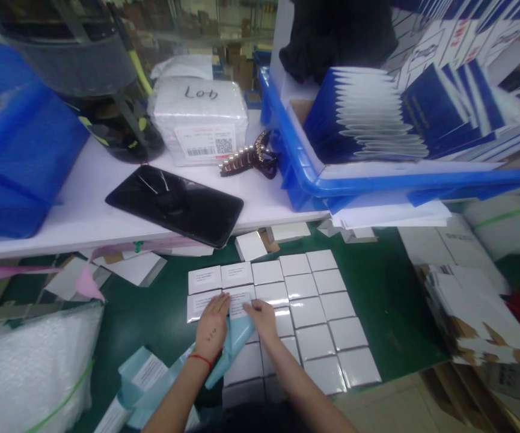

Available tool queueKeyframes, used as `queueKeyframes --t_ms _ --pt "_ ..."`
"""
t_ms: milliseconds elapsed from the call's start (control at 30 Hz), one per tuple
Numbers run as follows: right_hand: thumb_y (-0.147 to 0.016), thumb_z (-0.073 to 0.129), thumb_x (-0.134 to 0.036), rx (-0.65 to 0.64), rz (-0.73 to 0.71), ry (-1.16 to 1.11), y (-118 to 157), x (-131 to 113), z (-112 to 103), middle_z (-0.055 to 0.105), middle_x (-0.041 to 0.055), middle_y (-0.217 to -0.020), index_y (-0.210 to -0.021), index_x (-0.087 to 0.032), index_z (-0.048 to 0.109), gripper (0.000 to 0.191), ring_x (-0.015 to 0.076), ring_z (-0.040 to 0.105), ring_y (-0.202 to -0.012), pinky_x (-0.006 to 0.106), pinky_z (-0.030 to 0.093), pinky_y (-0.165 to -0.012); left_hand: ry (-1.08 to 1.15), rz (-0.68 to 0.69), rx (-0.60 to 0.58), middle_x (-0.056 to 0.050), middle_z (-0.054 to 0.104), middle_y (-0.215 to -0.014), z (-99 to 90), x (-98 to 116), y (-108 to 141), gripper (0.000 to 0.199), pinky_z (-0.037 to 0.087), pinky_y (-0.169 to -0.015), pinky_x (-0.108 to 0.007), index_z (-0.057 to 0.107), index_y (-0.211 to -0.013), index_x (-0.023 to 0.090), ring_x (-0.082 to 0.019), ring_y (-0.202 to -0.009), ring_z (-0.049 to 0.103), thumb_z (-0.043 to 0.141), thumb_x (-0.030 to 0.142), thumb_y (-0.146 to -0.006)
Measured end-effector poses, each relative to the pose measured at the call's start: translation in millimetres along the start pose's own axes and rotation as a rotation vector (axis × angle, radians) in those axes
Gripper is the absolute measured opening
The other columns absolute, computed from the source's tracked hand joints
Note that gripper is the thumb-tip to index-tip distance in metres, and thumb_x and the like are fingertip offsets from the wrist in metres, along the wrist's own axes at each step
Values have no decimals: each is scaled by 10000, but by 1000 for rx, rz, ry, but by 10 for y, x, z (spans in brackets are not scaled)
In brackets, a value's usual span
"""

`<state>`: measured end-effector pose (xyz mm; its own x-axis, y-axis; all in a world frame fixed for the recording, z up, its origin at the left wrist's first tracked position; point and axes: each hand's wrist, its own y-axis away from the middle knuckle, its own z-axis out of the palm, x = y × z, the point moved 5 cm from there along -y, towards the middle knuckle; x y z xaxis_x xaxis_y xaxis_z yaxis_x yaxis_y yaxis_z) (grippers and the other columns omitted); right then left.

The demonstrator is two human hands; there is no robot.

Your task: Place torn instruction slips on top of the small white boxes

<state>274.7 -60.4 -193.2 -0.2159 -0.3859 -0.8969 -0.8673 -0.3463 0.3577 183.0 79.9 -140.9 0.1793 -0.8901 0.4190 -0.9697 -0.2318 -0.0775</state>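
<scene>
Blue label strip (241,332) lies between flat left grip (213,326) and right grip (262,316) pinching it.

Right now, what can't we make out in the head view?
All head view:
Print on the white rectangular boxes: too small, blurred.
Part of the pale-blue backing strip: hidden by the left hand.
Top of the dark cylindrical container: cut off, top edge.
Far side of the translucent bubble-wrap bundle: cut off, left edge.
</scene>
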Motion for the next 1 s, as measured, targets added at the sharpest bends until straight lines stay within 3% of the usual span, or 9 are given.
queueKeyframes --t_ms 167,233,300,367,433,567,700,867,1000 --pt "-660 619 -570 -316 75 -94 367 68 -22 446 -9 -525 -517 -182 545 420 175 406 -470 254 262 -462 295 -139 28 -162 589 -1306 -22 -45 34 508 433 -1095 -501 580 -1271 67 -259 -1254 526 312 72 -839" --pt "-642 668 -553 -417 105 -128 558 105 -58 465 -3 -528 -526 -166 578 413 175 416 -465 253 276 -463 490 -295 105 -151 623 -1243 -20 -62 131 417 437 -1078 -506 612 -1211 105 -274 -1192 567 365 252 -909" --pt "-633 717 -517 -443 122 -190 725 125 -108 537 19 -580 -588 -149 644 377 201 481 -515 256 328 -499 715 -511 151 -141 664 -1134 32 -63 290 443 459 -1033 -504 647 -1094 135 -295 -1084 615 486 484 -875" --pt "-664 735 -481 -424 127 -282 862 108 -150 623 48 -692 -720 -140 720 345 247 561 -622 273 393 -572 885 -675 122 -140 695 -973 111 12 470 544 523 -906 -489 659 -961 132 -311 -924 655 591 631 -755" --pt "-702 751 -460 -408 114 -356 975 46 -174 668 69 -785 -814 -144 752 335 280 602 -711 293 427 -632 1027 -735 32 -129 705 -855 174 153 626 586 555 -784 -440 666 -887 124 -305 -811 667 655 670 -674" --pt "-731 829 -448 -397 70 -501 1116 -98 -184 684 98 -956 -991 -158 747 399 326 618 -893 341 465 -770 1307 -798 -133 -80 716 -831 203 421 865 564 531 -796 -344 703 -886 137 -275 -839 664 785 605 -582" --pt "-705 826 -462 -286 125 -510 1135 28 -176 682 100 -863 -896 -136 746 387 302 613 -791 317 462 -691 1201 -826 -141 -43 668 -676 142 490 963 512 497 -665 -294 677 -678 152 -232 -692 612 768 643 -563" --pt "-680 771 -495 -133 97 -345 1084 208 -174 599 47 -634 -682 -130 686 375 228 524 -579 268 367 -525 1229 -811 -63 -47 685 -795 152 493 937 572 496 -749 -280 691 -839 149 -215 -774 621 756 655 -582" --pt "-694 720 -507 -95 112 -354 1015 219 -165 624 61 -682 -726 -135 698 374 241 551 -626 269 402 -545 1130 -822 -46 -14 573 -611 223 413 874 603 381 -548 -233 660 -714 118 -148 -568 498 705 710 -614"
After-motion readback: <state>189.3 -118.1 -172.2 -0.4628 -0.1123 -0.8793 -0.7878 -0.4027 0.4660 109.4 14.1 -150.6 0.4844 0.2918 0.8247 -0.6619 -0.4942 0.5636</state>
